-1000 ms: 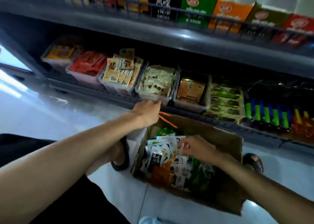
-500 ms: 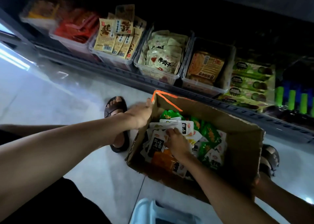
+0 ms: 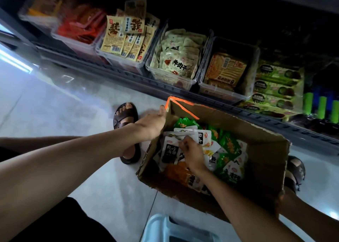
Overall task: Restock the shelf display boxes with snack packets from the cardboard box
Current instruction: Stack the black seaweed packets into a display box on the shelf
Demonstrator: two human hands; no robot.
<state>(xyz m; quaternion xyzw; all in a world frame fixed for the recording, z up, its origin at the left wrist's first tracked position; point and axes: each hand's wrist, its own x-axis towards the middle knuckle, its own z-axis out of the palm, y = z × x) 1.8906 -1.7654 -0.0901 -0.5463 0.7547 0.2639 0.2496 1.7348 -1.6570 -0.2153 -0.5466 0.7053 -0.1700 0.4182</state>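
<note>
Currently, head view. The cardboard box [image 3: 266, 150] sits open on the tiled floor [image 3: 55, 104], just in front of the bottom shelf [image 3: 128, 76]. It holds a loose pile of snack packets [image 3: 229, 146] in green, white and orange.

The left hand [image 3: 152, 124] grasps the box's left rim. Its thumb lies by the corner marked with orange tape [image 3: 185, 107], and its fingers go out of sight behind the wall.

The right hand [image 3: 192, 155] is inside the box, fingers curled. It pinches the upper edge of a white packet [image 3: 169, 152] with black print, which lies on top of the pile.

Four clear display boxes stand side by side on the shelf:
- red packets [image 3: 82, 27]
- beige upright packets [image 3: 126, 38]
- cream packets [image 3: 176, 58]
- orange-brown packets [image 3: 225, 71], filling the box only partway

Green wrapped bars [image 3: 275, 87] are stacked just to their right.

A sandalled foot [image 3: 126, 117] stands left of the box, touching the floor. A second foot [image 3: 295, 170] is beside the box's right wall. A pale blue plastic item [image 3: 165, 229] shows at the bottom edge; its kind cannot be told.
</note>
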